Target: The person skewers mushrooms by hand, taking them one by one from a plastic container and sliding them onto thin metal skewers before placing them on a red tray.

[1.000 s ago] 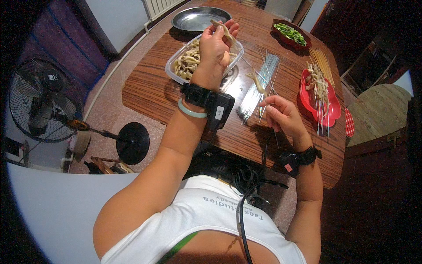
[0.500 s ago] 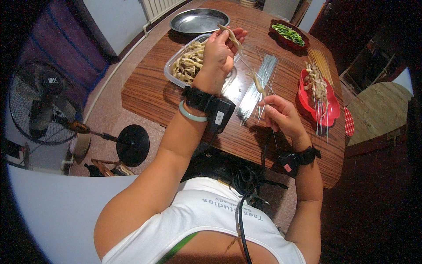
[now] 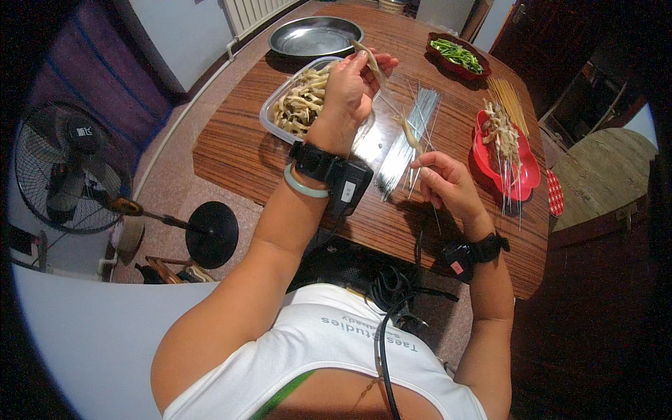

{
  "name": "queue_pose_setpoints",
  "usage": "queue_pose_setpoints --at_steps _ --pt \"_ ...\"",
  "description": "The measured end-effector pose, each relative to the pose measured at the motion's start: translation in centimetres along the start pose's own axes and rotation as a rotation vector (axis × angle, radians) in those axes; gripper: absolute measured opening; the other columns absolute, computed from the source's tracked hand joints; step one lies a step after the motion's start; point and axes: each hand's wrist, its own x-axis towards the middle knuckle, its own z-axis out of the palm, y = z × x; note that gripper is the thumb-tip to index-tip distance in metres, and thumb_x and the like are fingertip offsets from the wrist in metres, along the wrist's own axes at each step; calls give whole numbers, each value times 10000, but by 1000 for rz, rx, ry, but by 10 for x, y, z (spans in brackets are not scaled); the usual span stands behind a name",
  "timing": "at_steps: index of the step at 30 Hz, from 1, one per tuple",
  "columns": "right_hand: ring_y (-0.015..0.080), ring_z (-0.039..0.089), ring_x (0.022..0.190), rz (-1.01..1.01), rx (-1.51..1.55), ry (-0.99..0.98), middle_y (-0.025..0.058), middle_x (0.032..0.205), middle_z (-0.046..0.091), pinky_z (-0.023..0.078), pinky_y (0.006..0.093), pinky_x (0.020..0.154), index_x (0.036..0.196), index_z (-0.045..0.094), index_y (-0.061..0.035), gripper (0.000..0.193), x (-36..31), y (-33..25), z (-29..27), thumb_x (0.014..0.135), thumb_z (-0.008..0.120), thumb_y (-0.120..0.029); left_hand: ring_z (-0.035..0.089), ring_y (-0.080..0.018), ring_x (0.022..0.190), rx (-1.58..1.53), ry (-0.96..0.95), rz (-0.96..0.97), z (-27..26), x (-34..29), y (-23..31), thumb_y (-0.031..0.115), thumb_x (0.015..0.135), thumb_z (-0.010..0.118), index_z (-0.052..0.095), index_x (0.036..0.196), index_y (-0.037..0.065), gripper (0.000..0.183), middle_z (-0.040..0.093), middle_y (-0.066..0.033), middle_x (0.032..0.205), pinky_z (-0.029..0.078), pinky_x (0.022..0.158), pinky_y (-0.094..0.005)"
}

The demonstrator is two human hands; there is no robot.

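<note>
My left hand [image 3: 352,87] pinches a pale, mushroom-like strip [image 3: 372,61] between thumb and fingers, above the right rim of a clear plastic tub [image 3: 267,115] heaped with similar strips [image 3: 301,103]. Lower and to the right, my right hand [image 3: 451,185] is closed on a thin metal skewer [image 3: 435,210], whose lower end sticks out below the fingers. One pale strip [image 3: 409,133] is threaded on it just above my fingertips. The skewer points up and left toward the strip in my left hand. Beneath lies a bundle of bare metal skewers [image 3: 402,150].
At the right, a red dish [image 3: 483,164] holds loaded skewers [image 3: 502,133], their ends jutting over its near rim. Behind it lie wooden sticks [image 3: 509,105] and a dark red bowl of green vegetables [image 3: 456,54]. An oval metal tray [image 3: 315,36] stands at the back left.
My left hand has shifted very slightly right, with the strip still pinched in it. My right hand and the skewer have barely moved.
</note>
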Motion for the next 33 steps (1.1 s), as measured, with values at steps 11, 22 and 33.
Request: queue_pose_setpoints --at_steps 11,22,33 --pt "39 377 406 -14 6 15 -26 554 450 283 180 353 922 525 -42 135 0 -1 1 824 463 -109 574 -250 797 29 -19 -6 2 -2 1 159 874 337 442 862 10 183 568 -165 824 460 766 -333" --pt "34 374 416 0 -6 13 -41 536 433 279 175 369 922 525 -50 143 -1 -2 -1 822 467 -136 585 -193 714 248 -31 142 4 -1 -1 152 880 348 451 860 21 169 584 -126 773 479 679 -284" --pt "24 363 417 -5 44 24 -51 550 430 267 175 368 922 533 -41 142 -1 -2 -1 818 467 -112 582 -179 678 374 -38 202 6 -3 -7 159 877 371 459 850 6 178 583 -119 746 473 645 -273"
